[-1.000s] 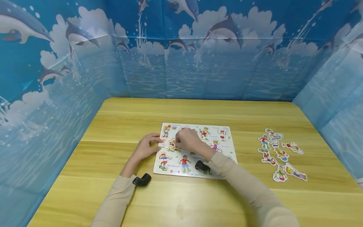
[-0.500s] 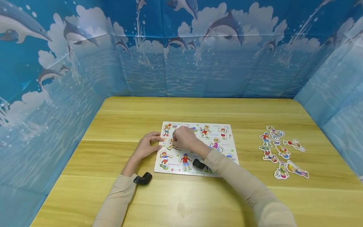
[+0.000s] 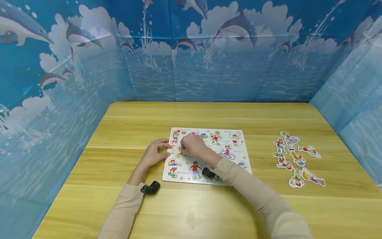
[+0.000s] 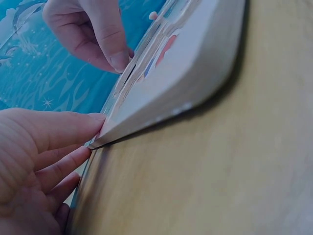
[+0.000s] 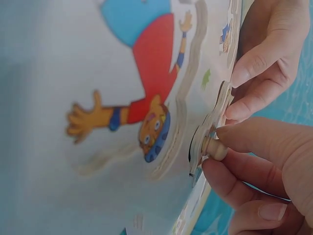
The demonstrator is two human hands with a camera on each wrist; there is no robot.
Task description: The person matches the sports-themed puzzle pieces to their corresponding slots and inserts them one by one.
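A white puzzle board (image 3: 235, 156) printed with sports children lies flat in the middle of the wooden table. My right hand (image 3: 184, 148) hovers over its left part and pinches the small wooden peg (image 5: 215, 147) of a puzzle piece (image 5: 211, 121), which stands tilted at its recess. In the right wrist view a figure in a red shirt (image 5: 152, 73) is printed beside that recess. My left hand (image 3: 165, 150) rests on the table with straight fingers (image 4: 58, 129) pressed against the board's left edge (image 4: 161, 105).
Several loose cut-out figure pieces (image 3: 295, 159) lie in a cluster at the table's right. Blue dolphin-print fabric walls (image 3: 191, 53) close in the table on three sides. Black wrist cameras (image 3: 150, 188) sit on both forearms.
My right hand has shifted slightly left over the board, still holding the piece's peg. The left hand stays against the board's edge.
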